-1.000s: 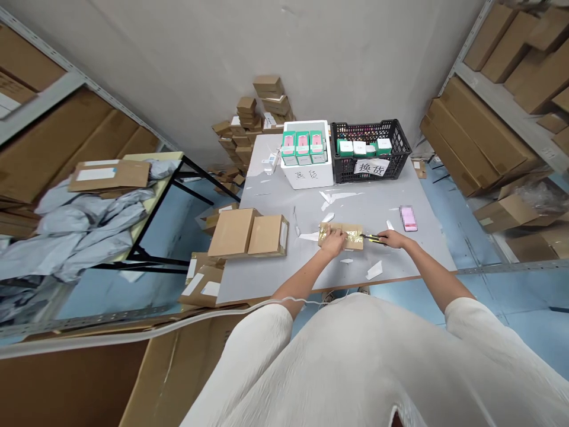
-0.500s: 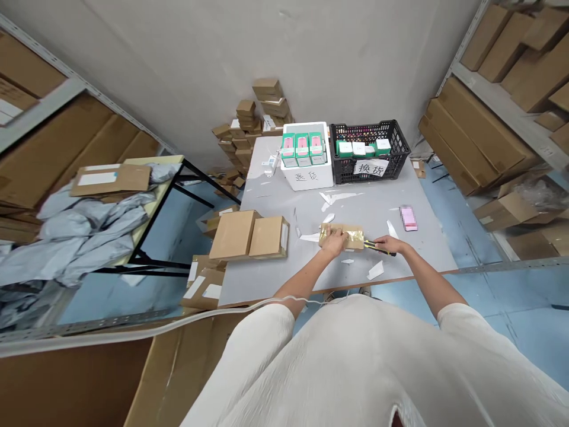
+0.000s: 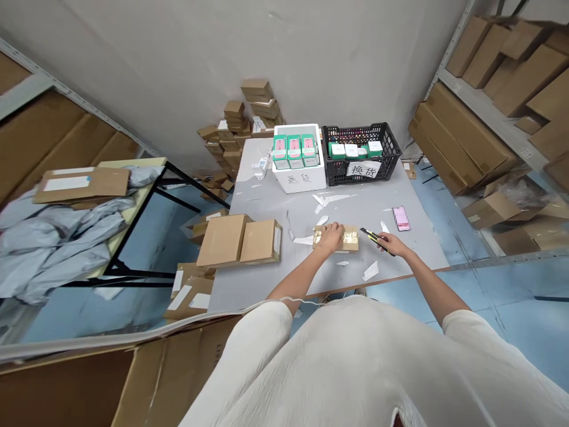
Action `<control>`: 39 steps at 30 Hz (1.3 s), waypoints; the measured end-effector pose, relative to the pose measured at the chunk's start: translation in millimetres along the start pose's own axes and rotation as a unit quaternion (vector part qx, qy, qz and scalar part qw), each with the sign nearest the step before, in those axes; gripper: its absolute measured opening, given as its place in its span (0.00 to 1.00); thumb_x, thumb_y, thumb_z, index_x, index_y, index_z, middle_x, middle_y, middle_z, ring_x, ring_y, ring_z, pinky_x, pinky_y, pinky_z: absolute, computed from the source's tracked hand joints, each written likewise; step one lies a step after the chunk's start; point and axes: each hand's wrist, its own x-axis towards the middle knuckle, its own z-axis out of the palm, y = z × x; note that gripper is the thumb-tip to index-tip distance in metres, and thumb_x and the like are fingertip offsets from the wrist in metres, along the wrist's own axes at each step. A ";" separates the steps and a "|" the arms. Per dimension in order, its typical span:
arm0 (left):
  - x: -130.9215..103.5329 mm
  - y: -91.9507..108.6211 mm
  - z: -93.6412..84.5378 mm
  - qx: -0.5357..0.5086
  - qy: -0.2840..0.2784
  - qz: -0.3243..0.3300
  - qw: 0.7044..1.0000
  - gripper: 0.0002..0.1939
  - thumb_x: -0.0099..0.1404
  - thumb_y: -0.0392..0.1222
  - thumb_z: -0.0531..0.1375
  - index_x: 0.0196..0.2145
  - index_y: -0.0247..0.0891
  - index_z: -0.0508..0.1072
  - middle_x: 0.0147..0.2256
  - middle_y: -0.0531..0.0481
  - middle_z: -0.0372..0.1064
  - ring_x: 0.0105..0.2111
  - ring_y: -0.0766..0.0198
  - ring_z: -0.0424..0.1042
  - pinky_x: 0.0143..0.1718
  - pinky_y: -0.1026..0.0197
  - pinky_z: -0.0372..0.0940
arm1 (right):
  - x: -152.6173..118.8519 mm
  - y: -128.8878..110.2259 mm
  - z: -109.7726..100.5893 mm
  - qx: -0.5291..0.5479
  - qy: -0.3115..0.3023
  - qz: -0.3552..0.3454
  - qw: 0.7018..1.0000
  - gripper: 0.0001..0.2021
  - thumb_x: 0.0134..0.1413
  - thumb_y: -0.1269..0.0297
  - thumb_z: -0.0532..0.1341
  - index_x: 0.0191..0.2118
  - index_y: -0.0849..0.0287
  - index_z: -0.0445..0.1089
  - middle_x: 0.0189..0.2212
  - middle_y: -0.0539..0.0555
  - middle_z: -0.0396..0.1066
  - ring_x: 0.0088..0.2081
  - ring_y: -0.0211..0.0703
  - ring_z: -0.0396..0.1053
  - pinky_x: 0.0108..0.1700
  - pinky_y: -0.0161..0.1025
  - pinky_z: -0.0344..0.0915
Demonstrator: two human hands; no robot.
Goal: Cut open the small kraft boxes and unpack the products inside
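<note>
Under my left hand (image 3: 331, 237) lies a small cardboard box (image 3: 351, 239) with shiny gold-coloured tape across its top. The hand grips the box at its left part, fingers bent over the top and far edge. Just right of the box, my right hand (image 3: 392, 244) is closed around a black and yellow utility knife (image 3: 372, 235). Its tip points left toward the box's right end, with a small gap between them. Torn white paper scraps (image 3: 370, 271) lie about the box. Beyond the knife hand is a pink, blurred-out flat object (image 3: 400, 218).
Two cardboard boxes (image 3: 222, 240) stand on the table's left side. At the back are a white bin (image 3: 300, 179) with green and pink packages and a black crate (image 3: 362, 171) with green-and-white ones. Grey parcels (image 3: 66, 231) cover a side table. A cable (image 3: 178, 329) crosses the foreground.
My right hand has drawn the knife back from the box's right end, and its tip now stands apart from it. My left hand stays on the box. The view has shifted slightly.
</note>
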 end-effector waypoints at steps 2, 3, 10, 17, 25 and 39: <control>4.9 1.8 2.0 0.005 0.007 0.007 1.000 0.24 0.72 0.36 0.58 0.64 0.43 0.68 0.63 0.35 0.65 0.63 0.41 0.66 0.65 0.41 0.57 | -2.8 -4.7 6.3 -0.045 0.014 -0.031 0.998 0.19 0.74 0.51 0.55 0.58 0.56 0.73 0.43 0.56 0.82 0.39 0.44 0.77 0.44 0.39 0.73; 7.1 2.3 3.9 0.007 0.007 0.010 1.000 0.25 0.71 0.35 0.59 0.64 0.43 0.68 0.63 0.35 0.65 0.65 0.41 0.63 0.66 0.41 0.56 | -4.2 -7.3 8.9 -0.074 0.019 -0.051 0.996 0.20 0.75 0.51 0.54 0.59 0.55 0.74 0.44 0.56 0.82 0.41 0.46 0.77 0.46 0.41 0.73; 17.2 1.7 14.9 0.020 -0.001 -0.016 1.000 0.24 0.71 0.33 0.59 0.63 0.42 0.68 0.62 0.35 0.67 0.66 0.44 0.61 0.65 0.41 0.55 | -6.9 -20.1 17.6 -0.309 0.031 -0.149 0.939 0.22 0.74 0.57 0.58 0.67 0.50 0.76 0.53 0.59 0.78 0.52 0.53 0.75 0.56 0.44 0.68; 11.9 -1.1 19.7 0.047 0.022 0.024 0.998 0.28 0.74 0.32 0.53 0.70 0.39 0.63 0.66 0.31 0.66 0.69 0.45 0.60 0.70 0.42 0.54 | -4.4 -20.1 16.0 -0.329 0.008 -0.142 0.934 0.23 0.74 0.58 0.59 0.69 0.47 0.75 0.50 0.60 0.77 0.49 0.52 0.75 0.52 0.42 0.67; 9.1 -3.7 23.1 0.043 0.007 0.038 0.998 0.37 0.68 0.27 0.55 0.73 0.35 0.58 0.73 0.30 0.58 0.75 0.44 0.54 0.74 0.43 0.52 | 3.6 -5.8 25.9 -0.313 0.037 -0.152 0.937 0.23 0.75 0.56 0.56 0.70 0.48 0.73 0.52 0.60 0.78 0.51 0.53 0.74 0.54 0.43 0.67; 7.8 -3.9 27.1 0.020 0.011 0.025 0.999 0.37 0.67 0.26 0.54 0.73 0.36 0.60 0.74 0.30 0.58 0.76 0.46 0.53 0.75 0.40 0.51 | 5.7 6.0 38.6 -0.339 0.126 -0.142 0.921 0.24 0.75 0.58 0.56 0.71 0.46 0.71 0.60 0.62 0.75 0.60 0.62 0.67 0.59 0.53 0.63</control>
